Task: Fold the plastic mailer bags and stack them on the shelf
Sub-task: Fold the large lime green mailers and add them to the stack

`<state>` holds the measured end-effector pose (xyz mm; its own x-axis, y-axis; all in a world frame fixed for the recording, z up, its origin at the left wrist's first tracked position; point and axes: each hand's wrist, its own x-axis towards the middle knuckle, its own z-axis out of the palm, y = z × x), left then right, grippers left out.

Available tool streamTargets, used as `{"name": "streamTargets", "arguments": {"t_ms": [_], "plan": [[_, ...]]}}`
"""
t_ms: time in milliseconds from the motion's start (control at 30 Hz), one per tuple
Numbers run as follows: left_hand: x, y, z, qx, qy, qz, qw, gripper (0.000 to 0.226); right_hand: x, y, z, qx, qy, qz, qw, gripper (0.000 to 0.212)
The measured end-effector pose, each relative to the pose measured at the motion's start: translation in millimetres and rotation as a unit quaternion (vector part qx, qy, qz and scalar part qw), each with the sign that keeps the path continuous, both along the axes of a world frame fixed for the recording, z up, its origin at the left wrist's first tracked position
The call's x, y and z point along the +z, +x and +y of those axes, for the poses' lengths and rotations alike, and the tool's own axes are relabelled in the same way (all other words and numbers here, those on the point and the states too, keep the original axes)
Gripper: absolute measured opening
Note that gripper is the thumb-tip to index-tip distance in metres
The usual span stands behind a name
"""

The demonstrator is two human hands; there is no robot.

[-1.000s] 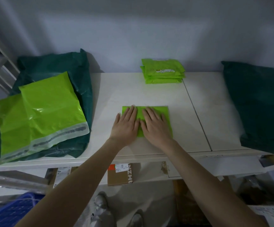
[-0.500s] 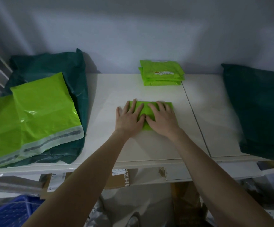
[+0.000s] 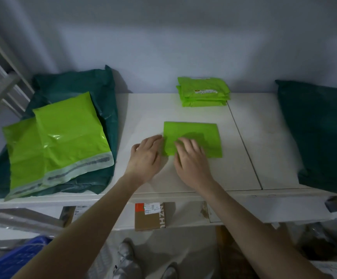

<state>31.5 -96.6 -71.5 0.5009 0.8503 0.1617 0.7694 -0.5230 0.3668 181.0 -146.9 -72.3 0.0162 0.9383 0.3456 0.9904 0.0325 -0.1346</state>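
Folded lime-green plastic mailer bag [image 3: 195,137] lies mid-worktop, in front of the stack of folded green mailers [image 3: 203,92]. Right hand [image 3: 191,158] presses it, fingers flat; left hand [image 3: 146,156] at its left edge – fingers seemingly relaxed. Risk: slick plastic springs open once released – folds unravel before stacking

The scene is dim and cool-toned, with soft light falling from above onto the white shelf [image 3: 143,109], while the floor below sinks into murk. A pale glare streak shines on the unfolded green mailer [image 3: 70,133], and soft shadows lie under the hands. Wide-angle bending curves the edges, and the picture looks soft and slightly grainy throughout.
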Motion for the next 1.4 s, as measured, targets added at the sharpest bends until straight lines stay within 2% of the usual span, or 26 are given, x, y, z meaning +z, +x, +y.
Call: {"name": "streamTargets", "arguments": {"t_ms": [200, 333, 533, 633, 800, 867, 933, 1000, 1200, 1400], "plan": [[-3, 3, -16, -0.044, 0.009, 0.076, 0.996, 0.074, -14, -17, -10, -0.013, -0.021, -0.035, 0.999, 0.044], [-6, 6, -22, -0.025, -0.019, 0.103, 0.994, 0.082, -18, -17, -11, -0.025, -0.032, -0.055, 0.998, 0.045], [-7, 12, -24, -0.013, -0.005, 0.146, 0.989, 0.083, -20, -14, -9, -0.032, -0.013, -0.056, 0.998, 0.049], [-7, 15, -24, -0.003, 0.004, 0.158, 0.987, 0.079, -19, -12, -8, -0.047, 0.006, -0.077, 0.996, 0.047], [-8, 21, -22, 0.000, 0.001, 0.166, 0.986, 0.054, -18, -11, -6, -0.074, 0.030, -0.102, 0.992, 0.039], [-9, 22, -22, 0.002, 0.009, 0.173, 0.985, 0.058, -15, -9, -7, -0.090, 0.028, -0.090, 0.991, 0.036], [-9, 22, -23, 0.003, 0.017, 0.176, 0.984, 0.075, -13, -6, -8, -0.086, 0.027, -0.087, 0.992, 0.035], [-9, 23, -24, 0.005, 0.022, 0.177, 0.984, 0.081, -14, -4, -10, -0.078, 0.029, -0.092, 0.992, 0.036], [-8, 26, -26, 0.010, 0.015, 0.182, 0.983, 0.057, -14, -1, -13, -0.098, 0.020, -0.094, 0.991, 0.040], [-6, 27, -27, 0.015, 0.016, 0.181, 0.983, 0.055, -13, 20, -21, -0.115, 0.011, -0.083, 0.990, 0.042]]}}
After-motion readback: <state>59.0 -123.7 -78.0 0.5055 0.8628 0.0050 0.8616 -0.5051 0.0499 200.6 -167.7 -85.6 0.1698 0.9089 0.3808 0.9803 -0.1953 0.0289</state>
